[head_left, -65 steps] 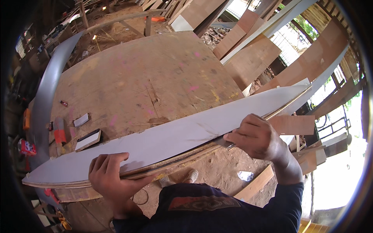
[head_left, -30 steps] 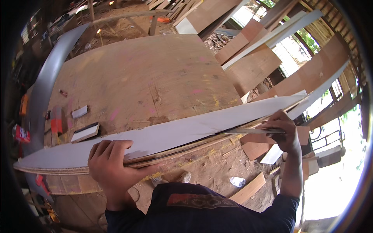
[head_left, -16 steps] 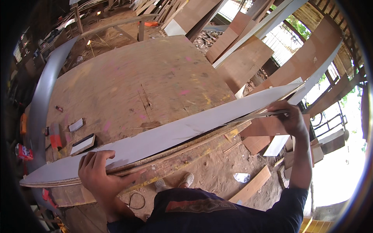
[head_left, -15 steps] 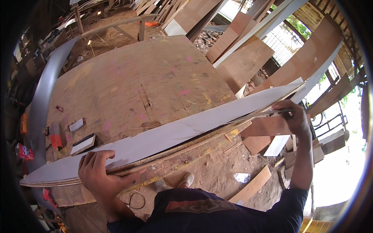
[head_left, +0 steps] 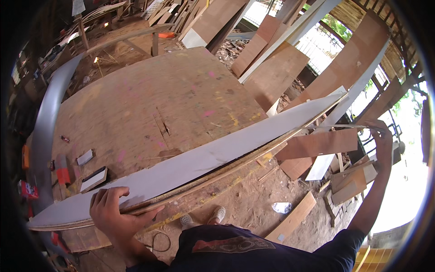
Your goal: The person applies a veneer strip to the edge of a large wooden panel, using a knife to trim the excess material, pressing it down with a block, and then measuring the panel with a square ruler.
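A long, narrow board with a white face (head_left: 190, 165) lies along the near edge of the worktable, its raw plywood edge toward me. Several thin layers show along that edge, with a dark gap between them. My left hand (head_left: 111, 213) is closed around this edge near the board's left end, fingers on the white top and thumb below. Out to the right, my right hand (head_left: 380, 130) pinches a thin wooden strip (head_left: 340, 126). The strip runs from my fingers back toward the board's right part; whether it is still joined there I cannot tell.
On the stained plywood worktable (head_left: 136, 109) lie a black-and-white block (head_left: 94, 180), a small white block (head_left: 84, 157) and a red-orange piece (head_left: 62, 170). Large plywood sheets (head_left: 276, 72) lean beyond the right side. A curved offcut (head_left: 292, 220) and clear plastic (head_left: 282, 207) lie on the dirt floor.
My right hand has moved outward to the right, away from the board's edge, drawing the thin strip with it. The left hand keeps its grip. My view has shifted slightly.
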The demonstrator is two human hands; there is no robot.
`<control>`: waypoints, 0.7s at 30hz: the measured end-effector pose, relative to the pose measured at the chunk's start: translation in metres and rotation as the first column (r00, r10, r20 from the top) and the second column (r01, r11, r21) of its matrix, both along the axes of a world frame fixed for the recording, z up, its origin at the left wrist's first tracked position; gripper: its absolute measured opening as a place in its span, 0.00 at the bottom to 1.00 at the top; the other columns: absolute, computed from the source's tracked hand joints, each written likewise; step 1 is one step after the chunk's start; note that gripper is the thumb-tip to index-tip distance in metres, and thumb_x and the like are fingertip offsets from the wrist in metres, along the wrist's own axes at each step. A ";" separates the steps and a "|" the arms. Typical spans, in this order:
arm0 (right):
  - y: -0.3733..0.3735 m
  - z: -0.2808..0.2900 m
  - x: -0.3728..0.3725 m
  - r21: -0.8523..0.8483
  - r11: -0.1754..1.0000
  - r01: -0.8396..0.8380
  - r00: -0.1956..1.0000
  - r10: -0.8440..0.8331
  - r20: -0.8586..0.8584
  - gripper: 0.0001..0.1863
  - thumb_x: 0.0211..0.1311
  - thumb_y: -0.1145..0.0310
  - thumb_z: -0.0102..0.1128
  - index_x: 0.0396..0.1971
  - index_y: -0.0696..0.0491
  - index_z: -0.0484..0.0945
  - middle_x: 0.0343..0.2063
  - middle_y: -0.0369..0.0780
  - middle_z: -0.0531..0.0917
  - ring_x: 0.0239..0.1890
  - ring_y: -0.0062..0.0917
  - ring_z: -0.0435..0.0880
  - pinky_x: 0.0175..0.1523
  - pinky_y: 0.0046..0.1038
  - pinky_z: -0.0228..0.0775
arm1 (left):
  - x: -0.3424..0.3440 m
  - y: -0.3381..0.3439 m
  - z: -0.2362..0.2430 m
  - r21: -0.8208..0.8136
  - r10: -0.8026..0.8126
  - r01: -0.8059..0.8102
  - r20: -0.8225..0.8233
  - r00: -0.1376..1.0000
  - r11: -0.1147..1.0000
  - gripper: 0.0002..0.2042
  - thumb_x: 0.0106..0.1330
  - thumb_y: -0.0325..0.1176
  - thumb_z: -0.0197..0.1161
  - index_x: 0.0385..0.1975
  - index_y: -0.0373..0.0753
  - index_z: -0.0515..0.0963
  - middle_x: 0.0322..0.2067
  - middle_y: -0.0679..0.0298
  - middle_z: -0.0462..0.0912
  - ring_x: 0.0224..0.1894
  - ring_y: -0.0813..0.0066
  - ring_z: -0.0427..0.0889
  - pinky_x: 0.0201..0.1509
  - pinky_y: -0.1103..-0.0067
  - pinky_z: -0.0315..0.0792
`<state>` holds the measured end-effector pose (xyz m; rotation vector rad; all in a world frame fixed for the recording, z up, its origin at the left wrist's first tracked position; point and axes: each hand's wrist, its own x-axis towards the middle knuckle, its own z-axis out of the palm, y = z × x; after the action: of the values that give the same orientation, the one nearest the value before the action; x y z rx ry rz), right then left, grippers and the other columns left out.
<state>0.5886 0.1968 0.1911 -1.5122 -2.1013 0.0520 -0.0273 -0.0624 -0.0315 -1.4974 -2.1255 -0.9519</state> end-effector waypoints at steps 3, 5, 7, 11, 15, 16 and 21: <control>-0.034 0.020 0.077 0.250 0.933 0.260 0.948 -0.296 0.117 0.14 0.80 0.71 0.60 0.58 0.57 0.87 0.51 0.41 0.90 0.58 0.29 0.88 0.67 0.32 0.76 | 0.000 0.003 0.002 0.020 -0.023 0.024 -0.040 0.999 1.000 0.38 0.26 0.64 0.89 0.29 0.44 0.78 0.27 0.63 0.83 0.34 0.51 0.85 0.42 0.60 0.76; -0.066 0.021 0.111 0.437 0.764 0.474 0.865 -0.498 -0.065 0.16 0.83 0.65 0.59 0.58 0.58 0.86 0.48 0.41 0.90 0.55 0.27 0.88 0.64 0.31 0.77 | -0.006 -0.001 0.001 0.030 -0.035 0.036 -0.030 0.999 0.999 0.37 0.28 0.63 0.89 0.30 0.44 0.79 0.28 0.63 0.84 0.34 0.51 0.85 0.41 0.60 0.77; -0.100 -0.017 0.135 0.523 0.650 0.552 0.833 -0.392 -0.392 0.18 0.85 0.60 0.59 0.59 0.58 0.84 0.46 0.41 0.89 0.51 0.27 0.88 0.58 0.32 0.79 | -0.006 0.000 0.000 0.019 -0.056 0.056 -0.022 0.998 0.998 0.36 0.29 0.62 0.89 0.32 0.45 0.80 0.30 0.62 0.86 0.34 0.51 0.85 0.42 0.61 0.77; -0.149 -0.177 0.209 0.335 0.738 0.586 0.529 -0.035 -0.848 0.22 0.85 0.53 0.59 0.61 0.55 0.81 0.41 0.38 0.86 0.45 0.25 0.86 0.51 0.31 0.81 | -0.005 0.018 0.011 0.023 -0.106 0.107 -0.044 0.993 0.994 0.35 0.26 0.52 0.91 0.33 0.40 0.80 0.29 0.60 0.85 0.34 0.52 0.85 0.43 0.62 0.77; -0.146 -0.344 0.157 0.048 0.848 0.528 -0.168 0.160 -0.973 0.16 0.86 0.55 0.59 0.56 0.52 0.80 0.40 0.36 0.85 0.40 0.21 0.84 0.52 0.32 0.82 | -0.035 0.034 0.007 -0.041 -0.068 0.070 0.041 0.997 0.997 0.30 0.31 0.42 0.90 0.35 0.39 0.81 0.30 0.60 0.87 0.34 0.58 0.86 0.44 0.64 0.77; -0.143 -0.369 0.134 -0.010 0.902 0.432 -0.252 0.110 -0.962 0.14 0.85 0.56 0.60 0.53 0.51 0.79 0.38 0.35 0.84 0.38 0.20 0.83 0.46 0.29 0.81 | -0.047 0.038 0.007 -0.075 -0.034 0.041 0.099 0.995 0.996 0.30 0.32 0.41 0.90 0.36 0.40 0.81 0.30 0.62 0.87 0.34 0.60 0.86 0.44 0.65 0.78; -0.138 -0.409 0.017 -0.214 0.960 0.182 -0.485 -0.101 -0.868 0.12 0.83 0.58 0.63 0.52 0.49 0.75 0.35 0.35 0.82 0.31 0.19 0.81 0.39 0.25 0.79 | -0.087 0.077 0.015 -0.133 -0.034 0.039 0.040 0.999 0.990 0.24 0.43 0.38 0.88 0.36 0.37 0.83 0.29 0.60 0.87 0.33 0.63 0.85 0.42 0.67 0.78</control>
<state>0.6058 0.0587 -0.2183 -0.7907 -0.1823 0.9180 -0.1139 0.0148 -0.0169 -1.5988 -2.2351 -0.8718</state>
